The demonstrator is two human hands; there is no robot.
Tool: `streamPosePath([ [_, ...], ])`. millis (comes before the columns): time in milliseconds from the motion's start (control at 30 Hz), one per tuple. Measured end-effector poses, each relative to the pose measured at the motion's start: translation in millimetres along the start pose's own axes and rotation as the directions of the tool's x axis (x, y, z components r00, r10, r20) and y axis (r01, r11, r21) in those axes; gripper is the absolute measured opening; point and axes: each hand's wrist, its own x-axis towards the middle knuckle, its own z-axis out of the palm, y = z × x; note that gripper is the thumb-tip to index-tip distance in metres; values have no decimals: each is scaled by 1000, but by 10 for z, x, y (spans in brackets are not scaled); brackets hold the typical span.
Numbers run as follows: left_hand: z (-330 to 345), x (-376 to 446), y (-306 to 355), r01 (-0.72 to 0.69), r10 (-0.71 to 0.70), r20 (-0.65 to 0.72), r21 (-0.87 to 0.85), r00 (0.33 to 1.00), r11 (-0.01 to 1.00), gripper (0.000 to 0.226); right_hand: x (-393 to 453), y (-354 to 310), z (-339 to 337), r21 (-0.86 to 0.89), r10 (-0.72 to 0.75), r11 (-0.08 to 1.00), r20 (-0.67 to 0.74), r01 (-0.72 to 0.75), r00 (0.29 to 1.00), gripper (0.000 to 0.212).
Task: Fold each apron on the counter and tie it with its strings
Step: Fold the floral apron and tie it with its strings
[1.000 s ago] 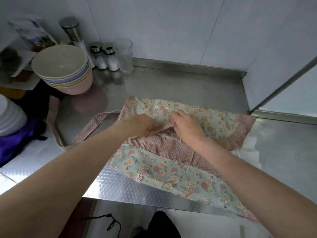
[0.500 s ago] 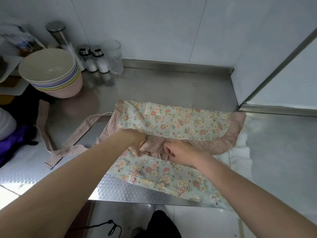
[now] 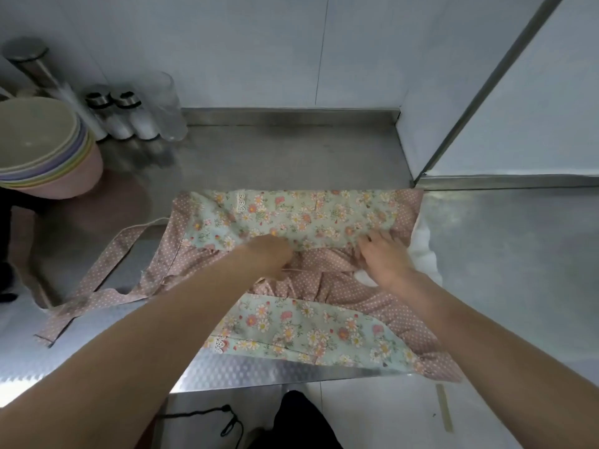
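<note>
One apron (image 3: pixel 311 218), two shakers (image 3: pixel 110 115), perhaps five stacked bowls (image 3: pixel 48 150).

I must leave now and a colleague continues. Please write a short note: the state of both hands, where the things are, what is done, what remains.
Left hand: pinches a thin string at the middle of the apron.
Right hand: fingers spread, pressing the fold.
Apron lies on the steel counter, partly folded; its dotted strap trails left.
Left: finish folding, tie the strings.

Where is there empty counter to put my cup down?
Bare steel lies behind the apron, up to the back wall, and on the right past its dotted edge. The back left corner is crowded: stacked bowls, shakers, a glass. Apron strings sprawl left.
</note>
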Motion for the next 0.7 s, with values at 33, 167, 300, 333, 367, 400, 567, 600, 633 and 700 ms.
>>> streamPosePath([
  [33,-17,-16,-7,-3,3,20,19,1000,1000,23,20,29,-58,-4,-21,1000,-17,21,1000,39],
  [167,-101,-84,12,24,-30,82,76,996,997,29,-31,96,-393,78,-111,990,-81,117,991,42],
  [300,-150,-141,42,28,-46,113,157,992,987,38,-219,62,-303,72,-138,989,76,133,987,45],
  [333,-125,-143,41,35,-56,117,172,992,985,41,-274,47,-210,67,-130,990,142,122,981,36],
  [367,-85,-144,42,41,-61,110,178,992,983,42,-331,51,-115,62,-113,993,209,103,971,28],
  [400,-56,-139,41,48,-64,82,183,995,982,41,-380,63,-52,82,-93,994,240,75,966,25],
  [567,31,-105,292,-57,90,-155,204,984,977,65,-530,239,75,161,138,967,320,-197,937,42],
  [600,20,-107,358,-66,104,-190,197,976,978,62,-529,261,103,180,164,954,359,-241,919,42],
  [633,3,-99,410,-67,104,-222,168,969,984,55,-528,276,147,218,183,932,404,-288,896,45],
  [700,-43,-70,436,-63,58,-312,-6,948,998,42,-540,289,204,355,184,861,449,-363,874,48],
])
